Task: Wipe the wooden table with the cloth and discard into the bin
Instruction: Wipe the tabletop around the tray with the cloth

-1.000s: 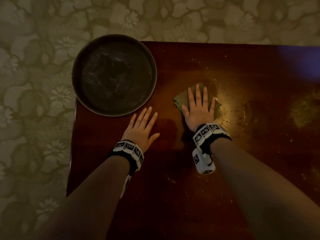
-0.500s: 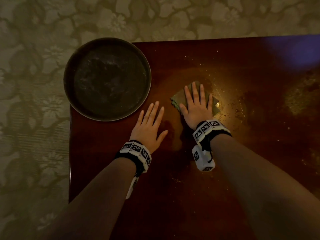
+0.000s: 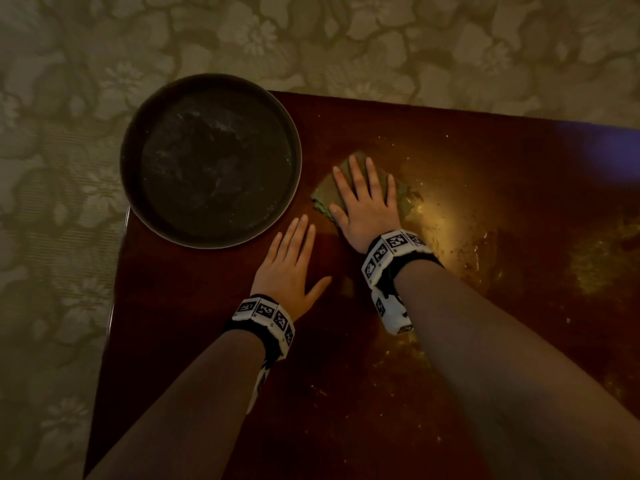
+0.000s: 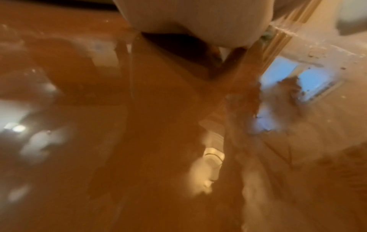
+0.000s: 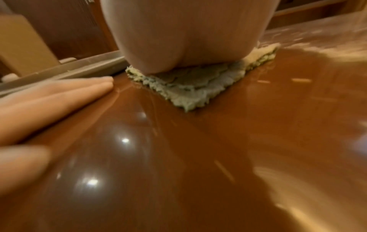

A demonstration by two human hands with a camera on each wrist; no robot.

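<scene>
Both arms are reaching forward. The left hand [image 3: 290, 268] is lying flat with its fingers straight. The right hand [image 3: 363, 202] is pressing down flat, fingers spread a little.

Glossy wooden table [image 3: 398, 410] carries a folded cloth [image 3: 323, 197], scattered crumbs [image 3: 460, 244] and both flat hands
</scene>
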